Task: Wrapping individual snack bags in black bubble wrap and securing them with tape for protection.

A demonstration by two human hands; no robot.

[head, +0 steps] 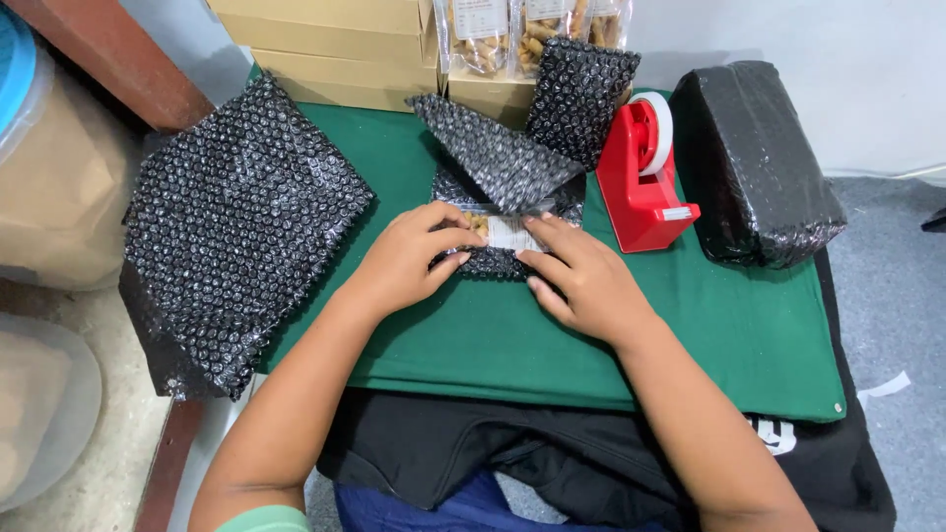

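Your left hand (402,258) and right hand (583,281) each grip the snack packet (501,232), pressing it into black bubble wrap (498,158) just left of the red tape dispenser (641,182) on the bench (473,335).

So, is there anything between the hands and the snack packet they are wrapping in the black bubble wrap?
Nothing visible. The left hand and right hand both rest directly on the snack packet and its black bubble wrap. The red tape dispenser stands apart, to the right.
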